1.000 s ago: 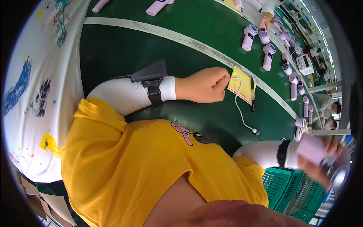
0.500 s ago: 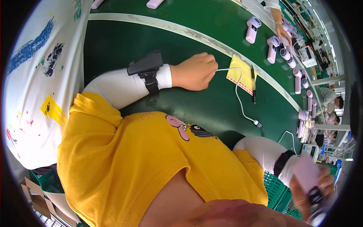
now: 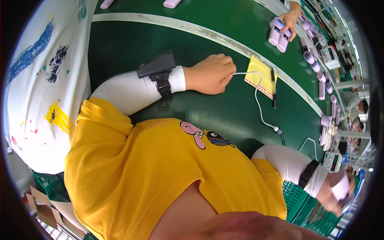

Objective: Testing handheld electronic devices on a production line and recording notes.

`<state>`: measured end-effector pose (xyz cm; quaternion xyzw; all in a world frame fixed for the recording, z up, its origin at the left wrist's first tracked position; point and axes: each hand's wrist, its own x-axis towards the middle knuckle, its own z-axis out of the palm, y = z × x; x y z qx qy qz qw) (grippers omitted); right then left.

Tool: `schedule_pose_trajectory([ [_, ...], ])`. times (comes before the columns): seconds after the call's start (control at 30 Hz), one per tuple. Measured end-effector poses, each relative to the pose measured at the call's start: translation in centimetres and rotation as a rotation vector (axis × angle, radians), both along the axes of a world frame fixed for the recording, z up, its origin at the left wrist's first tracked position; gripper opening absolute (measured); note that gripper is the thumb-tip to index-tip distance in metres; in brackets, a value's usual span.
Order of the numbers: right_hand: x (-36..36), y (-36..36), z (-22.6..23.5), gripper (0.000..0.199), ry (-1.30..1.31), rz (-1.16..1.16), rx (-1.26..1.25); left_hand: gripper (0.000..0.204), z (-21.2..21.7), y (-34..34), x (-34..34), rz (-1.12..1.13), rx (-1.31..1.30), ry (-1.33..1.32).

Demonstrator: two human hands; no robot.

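My left hand [image 3: 211, 75] is closed on the dark green table, its thumb pressed to the fingers round one end of a white cable [image 3: 258, 90]. That cable curves over a yellow paper [image 3: 254, 77] with a red-dashed edge to a connector and a dark lead. At the lower right, my right hand [image 3: 329, 197] grips a pale pink handheld fan [image 3: 340, 185] above green plastic baskets [image 3: 298, 204]. The fan's far end is blurred near the picture's rim. A black wristband sits on each wrist, the left one carrying a dark box [image 3: 157, 66].
A black pen [image 3: 273, 88] lies across the paper's edge. Beyond the pale strip, a co-worker's hand [image 3: 290, 22] holds two pink fans [image 3: 279, 36]. More fans line the right side, near a white meter box [image 3: 332, 161]. A cardboard box [image 3: 38, 204] stands lower left.
My right hand has moved slightly up and turned with the fan. The co-worker's hand has come over the two fans, now side by side. My left hand has stayed on the cable.
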<state>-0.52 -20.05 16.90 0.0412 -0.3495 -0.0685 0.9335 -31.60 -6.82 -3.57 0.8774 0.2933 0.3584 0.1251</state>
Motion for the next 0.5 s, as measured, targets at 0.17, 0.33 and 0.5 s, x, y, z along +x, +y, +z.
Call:
schedule_pose_trajectory([
  [0.17,3.8,-3.3,-0.1,0.041,-0.401,0.143,-0.017,0.008,-0.1,-1.6,1.7,0.040,-0.013,0.010],
  [0.33,1.2,-3.0,-0.4,0.037,-0.675,0.222,0.020,0.011,-0.9,-3.1,3.4,0.072,-0.011,-0.006],
  [0.5,-4.9,-2.2,-0.7,0.018,-0.611,0.186,0.001,0.014,-0.4,-2.7,1.9,0.051,-0.041,0.032],
])
